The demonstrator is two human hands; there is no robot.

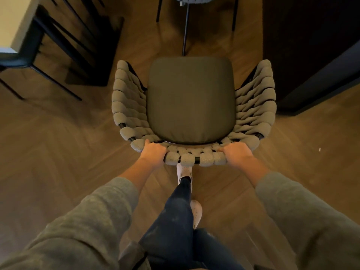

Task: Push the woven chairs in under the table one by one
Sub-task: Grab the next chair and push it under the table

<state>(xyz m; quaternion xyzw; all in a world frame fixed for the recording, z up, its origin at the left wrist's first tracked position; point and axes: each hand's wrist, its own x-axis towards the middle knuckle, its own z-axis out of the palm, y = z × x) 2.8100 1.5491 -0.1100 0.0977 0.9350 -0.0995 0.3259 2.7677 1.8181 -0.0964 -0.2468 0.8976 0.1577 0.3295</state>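
Note:
A woven chair (191, 102) with a grey-green seat cushion and thick braided arms and back stands on the wooden floor right in front of me, seen from above. My left hand (153, 152) grips the top of its woven back at the left, fingers curled over the rim. My right hand (236, 152) grips the same rim at the right. A second woven chair (196, 0) shows only its lower edge and thin black legs at the top of the view. The pale table (13, 22) is at the upper left corner.
Dark chair frames and legs (58, 45) stand beside the table at the upper left. A dark cabinet or wall (311, 55) fills the upper right. My legs and white shoes (185, 172) are behind the chair on the herringbone floor.

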